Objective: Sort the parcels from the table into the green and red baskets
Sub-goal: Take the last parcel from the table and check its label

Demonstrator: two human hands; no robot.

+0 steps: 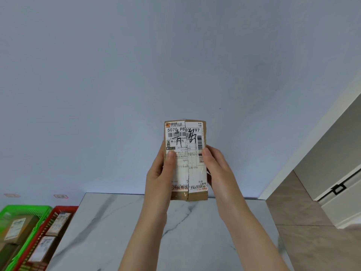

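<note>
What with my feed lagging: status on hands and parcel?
Left hand, right hand grip parcel, label showing. Green basket, red basket at left, part-filled. Nothing in the way.

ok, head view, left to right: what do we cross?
green basket → red basket → left hand → parcel, held by both hands → right hand → black handle

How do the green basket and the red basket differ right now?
The green plastic basket sits at the far left; the red plastic basket sits between it and the white marble table. The green basket shows one white label, the red basket at least two. Both hold brown cardboard parcels.
</note>
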